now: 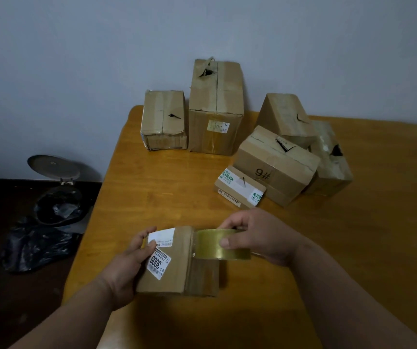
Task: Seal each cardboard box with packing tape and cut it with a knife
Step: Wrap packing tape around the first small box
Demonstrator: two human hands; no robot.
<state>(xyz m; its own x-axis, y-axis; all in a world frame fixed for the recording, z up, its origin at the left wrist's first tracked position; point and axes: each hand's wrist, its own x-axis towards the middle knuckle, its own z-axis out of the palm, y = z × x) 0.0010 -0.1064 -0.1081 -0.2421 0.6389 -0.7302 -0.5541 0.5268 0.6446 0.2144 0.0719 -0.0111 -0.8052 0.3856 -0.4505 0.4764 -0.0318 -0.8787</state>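
Left hand (137, 258) gripping box (177, 263), right hand (255, 235) pinching tape roll (223, 245)

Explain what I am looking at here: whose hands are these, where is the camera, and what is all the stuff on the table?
There is no machine here. A person wears a camera on the head, looking forward and down, so you see their own two arms.

The left hand steadies a small cardboard box with white labels on the wooden table. The right hand holds a roll of packing tape against the box's right edge; its fingers grip the roll.

Further back stand six more boxes, among them a tall box and one marked 9#. Several have torn holes. No knife shows. On the floor to the left is an open bin with black bags.
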